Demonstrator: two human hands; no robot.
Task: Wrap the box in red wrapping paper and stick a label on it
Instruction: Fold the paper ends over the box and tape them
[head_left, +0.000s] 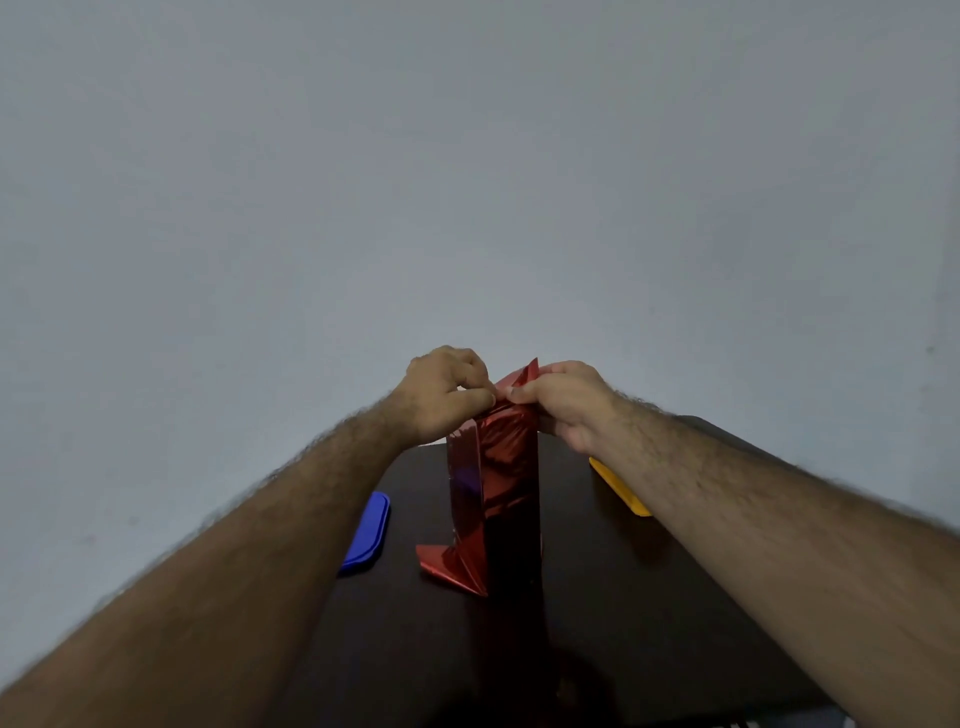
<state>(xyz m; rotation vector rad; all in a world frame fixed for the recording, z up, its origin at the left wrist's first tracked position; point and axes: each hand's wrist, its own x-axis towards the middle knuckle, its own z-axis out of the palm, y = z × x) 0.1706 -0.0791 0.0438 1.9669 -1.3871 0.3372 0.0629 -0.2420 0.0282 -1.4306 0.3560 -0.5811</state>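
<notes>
both hands pinch red wrapping paper top.

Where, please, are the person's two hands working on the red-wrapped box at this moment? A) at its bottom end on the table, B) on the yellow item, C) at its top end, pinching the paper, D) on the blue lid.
C: the left hand and right hand both pinch the red wrapping paper at the top end of the upright box, well above the table.
</notes>
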